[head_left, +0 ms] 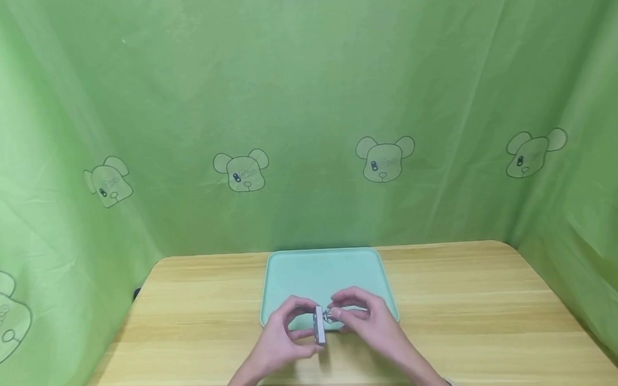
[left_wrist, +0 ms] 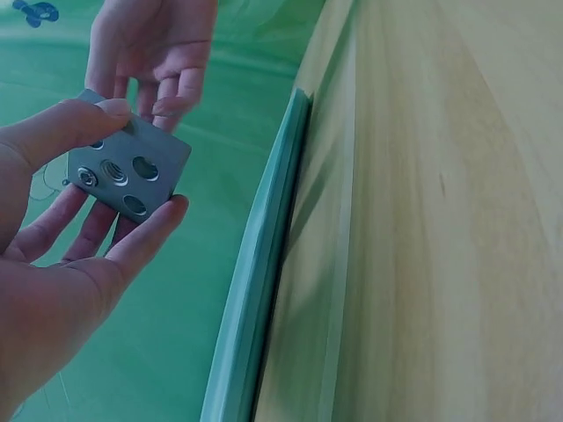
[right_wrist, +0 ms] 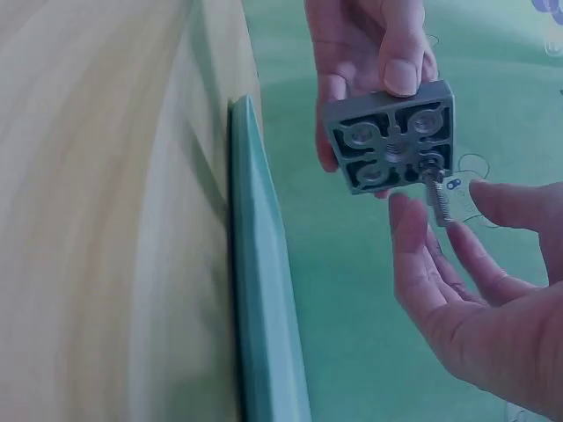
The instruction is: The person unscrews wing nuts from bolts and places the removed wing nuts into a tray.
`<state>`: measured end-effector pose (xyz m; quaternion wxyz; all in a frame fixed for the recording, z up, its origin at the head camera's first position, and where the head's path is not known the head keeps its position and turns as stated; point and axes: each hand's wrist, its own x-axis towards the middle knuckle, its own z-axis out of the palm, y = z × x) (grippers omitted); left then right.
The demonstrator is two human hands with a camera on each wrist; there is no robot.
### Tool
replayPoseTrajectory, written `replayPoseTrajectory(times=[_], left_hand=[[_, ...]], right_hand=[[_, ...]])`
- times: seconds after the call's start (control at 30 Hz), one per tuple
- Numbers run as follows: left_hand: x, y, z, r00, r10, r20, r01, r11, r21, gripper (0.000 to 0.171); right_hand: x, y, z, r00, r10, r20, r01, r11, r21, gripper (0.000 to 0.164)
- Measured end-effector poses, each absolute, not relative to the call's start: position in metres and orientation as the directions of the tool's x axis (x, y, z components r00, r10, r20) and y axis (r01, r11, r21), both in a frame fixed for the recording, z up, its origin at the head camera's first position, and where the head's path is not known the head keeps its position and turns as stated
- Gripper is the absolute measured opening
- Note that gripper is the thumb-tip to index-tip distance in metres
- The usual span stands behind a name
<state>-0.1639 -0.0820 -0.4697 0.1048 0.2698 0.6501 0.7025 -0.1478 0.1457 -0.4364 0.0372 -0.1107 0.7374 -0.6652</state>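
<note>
In my left hand (head_left: 285, 333) I hold a square grey metal block (left_wrist: 123, 167) by its edges, thumb on one side and fingers on the other. One face is smooth with round holes; a screw head (left_wrist: 88, 177) sits in a corner hole. The block's other face is recessed, with ringed holes, and the threaded screw shank (right_wrist: 437, 198) sticks out of it. My right hand (head_left: 367, 319) is around the shank's free end, its fingers loosely bent. The right thumb stands a little apart from the shank, and one fingertip is right at its tip.
Under and behind the hands, a pale green tray (head_left: 322, 272) lies on the wooden table (head_left: 461, 301). Green curtains (head_left: 305, 91) with printed bear heads enclose the back and both sides of the table.
</note>
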Motion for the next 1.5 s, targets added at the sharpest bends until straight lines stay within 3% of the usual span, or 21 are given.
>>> replayPoseTrajectory(times=[0.27, 0.7, 0.97, 1.13, 1.23, 1.33, 1.5], left_hand=[[-0.161, -0.080, -0.470, -0.816, 0.491, 0.304, 0.332, -0.032, 0.943, 0.067], [-0.159, -0.078, -0.470, -0.803, 0.505, 0.317, 0.361, -0.013, 0.933, 0.068], [-0.160, -0.079, -0.469, -0.799, 0.527, 0.291, 0.292, -0.084, 0.953, 0.066], [-0.162, -0.083, -0.467, -0.808, 0.542, 0.229, 0.182, -0.140, 0.973, 0.066], [-0.163, -0.085, -0.465, -0.815, 0.550, 0.182, 0.110, -0.162, 0.981, 0.066], [-0.163, -0.087, -0.463, -0.812, 0.561, 0.159, 0.060, -0.190, 0.980, 0.066], [-0.165, -0.090, -0.462, -0.801, 0.580, 0.148, 0.016, -0.226, 0.974, 0.066]], right_hand=[[-0.149, 0.146, -0.443, -0.953, -0.304, -0.011, 0.000, 0.036, -0.999, 0.037], [-0.150, 0.146, -0.448, -0.956, -0.291, -0.026, 0.024, 0.010, -1.000, 0.036], [-0.148, 0.144, -0.445, -0.961, -0.275, 0.038, -0.057, 0.062, -0.996, 0.031], [-0.144, 0.139, -0.444, -0.947, -0.234, 0.221, -0.265, 0.179, -0.947, 0.021], [-0.143, 0.135, -0.445, -0.878, -0.226, 0.422, -0.473, 0.271, -0.839, 0.022], [-0.143, 0.133, -0.446, -0.750, -0.249, 0.613, -0.660, 0.343, -0.668, 0.028], [-0.146, 0.131, -0.447, -0.554, -0.324, 0.767, -0.818, 0.382, -0.429, 0.031]])
